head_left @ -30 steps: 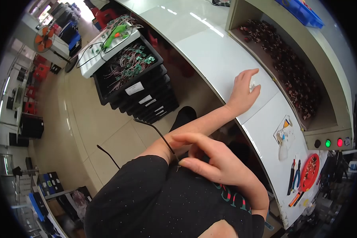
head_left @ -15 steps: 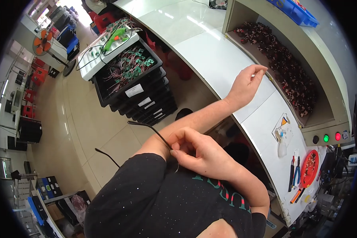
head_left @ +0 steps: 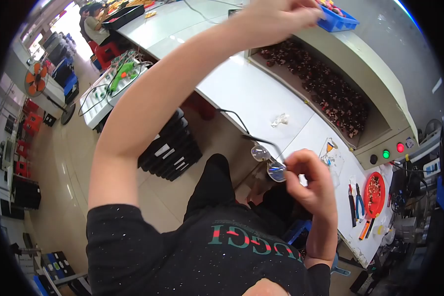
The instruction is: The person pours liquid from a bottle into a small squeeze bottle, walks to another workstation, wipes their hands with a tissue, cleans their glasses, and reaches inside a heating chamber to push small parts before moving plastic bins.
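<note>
My right hand (head_left: 313, 185) pinches a pair of eyeglasses (head_left: 276, 171) at one side. The clear lenses and dark temples show in front of the white bench's edge, temples pointing up and left. My left arm stretches across to the top of the view, where my left hand (head_left: 271, 22) is partly cut off and blurred. Its fingertips are at the blue bin (head_left: 338, 22) on top of the beige cabinet; whether they hold anything is not visible. A crumpled white tissue (head_left: 280, 120) lies on the bench beneath that arm.
The beige cabinet (head_left: 404, 98) contains a heap of small dark red parts (head_left: 325, 81). A red dish (head_left: 375, 195), pliers (head_left: 359, 201) and an orange marker (head_left: 364, 230) lie on the bench (head_left: 251, 86). Black crates (head_left: 170, 148) stand left; a seated person (head_left: 96, 27) is farther back.
My left hand has moved up from the bench in front of the cabinet to the blue bin. My right hand has moved right and away from my left arm, bringing the eyeglasses along.
</note>
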### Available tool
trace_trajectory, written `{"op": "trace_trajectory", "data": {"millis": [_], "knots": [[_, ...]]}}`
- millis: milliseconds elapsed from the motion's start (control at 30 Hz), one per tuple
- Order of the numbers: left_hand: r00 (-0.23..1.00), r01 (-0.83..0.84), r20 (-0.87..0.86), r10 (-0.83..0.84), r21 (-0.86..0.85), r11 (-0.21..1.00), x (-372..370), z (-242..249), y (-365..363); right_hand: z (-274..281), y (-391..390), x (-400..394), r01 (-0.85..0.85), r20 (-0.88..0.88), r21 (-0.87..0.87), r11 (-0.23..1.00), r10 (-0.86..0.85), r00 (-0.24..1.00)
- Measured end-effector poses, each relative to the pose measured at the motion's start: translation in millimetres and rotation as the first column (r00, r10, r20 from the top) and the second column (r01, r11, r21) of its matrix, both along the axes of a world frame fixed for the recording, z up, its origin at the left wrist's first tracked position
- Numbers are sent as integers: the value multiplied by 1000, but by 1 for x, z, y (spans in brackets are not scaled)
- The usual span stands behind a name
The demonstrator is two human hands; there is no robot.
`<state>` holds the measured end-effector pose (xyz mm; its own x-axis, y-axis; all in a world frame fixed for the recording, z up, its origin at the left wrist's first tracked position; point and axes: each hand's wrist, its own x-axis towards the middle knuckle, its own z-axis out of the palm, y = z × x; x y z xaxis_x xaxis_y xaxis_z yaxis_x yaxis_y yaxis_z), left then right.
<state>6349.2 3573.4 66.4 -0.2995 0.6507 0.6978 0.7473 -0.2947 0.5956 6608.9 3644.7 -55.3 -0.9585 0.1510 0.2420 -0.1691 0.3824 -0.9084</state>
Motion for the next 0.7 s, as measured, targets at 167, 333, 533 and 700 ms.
{"op": "trace_trajectory", "data": {"millis": [167,333,533,700], "knots": [[846,-396,422,327,85,914,40,-75,-111,12,30,47,111,-140,-391,914,-178,974],[743,257,652,-148,-74,964,112,-150,-88,27,36,65,31,-379,-453,891,-224,898],[787,421,542,-294,-124,899,141,-106,-69,44,34,92,-125,-588,-366,922,-125,799],[830,408,366,-421,116,906,156,-94,-80,66,34,106,-332,-651,-218,918,117,750]]}}
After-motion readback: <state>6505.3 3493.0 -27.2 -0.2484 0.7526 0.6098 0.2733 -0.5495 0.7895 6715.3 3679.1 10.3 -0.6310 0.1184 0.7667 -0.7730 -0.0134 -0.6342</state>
